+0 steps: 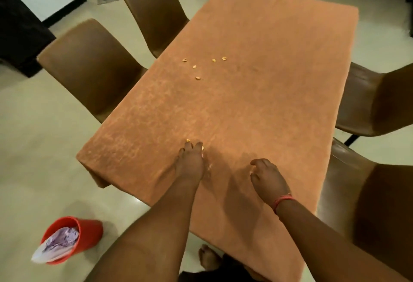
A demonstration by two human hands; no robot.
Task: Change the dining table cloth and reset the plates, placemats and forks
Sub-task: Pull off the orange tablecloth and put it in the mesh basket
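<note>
An orange tablecloth (pixel 257 94) covers the long dining table. Several small yellow food scraps (pixel 197 78) lie scattered near its middle. My left hand (pixel 191 162) rests on the cloth near the front edge, fingers curled. One yellow scrap (pixel 203 147) is pinched at its fingertips and another (pixel 188 140) lies just beyond them. My right hand (pixel 267 180) hovers low over the cloth to the right, fingers loosely curled and holding nothing. A red thread band circles that wrist. No plates, placemats or forks are in view.
Two brown chairs (pixel 89 67) stand along the table's left side and two (pixel 375 103) along the right. A red bucket (pixel 73 239) holding a purple-and-white cloth sits on the floor at lower left. My bare foot (pixel 209 257) shows under the table's near edge.
</note>
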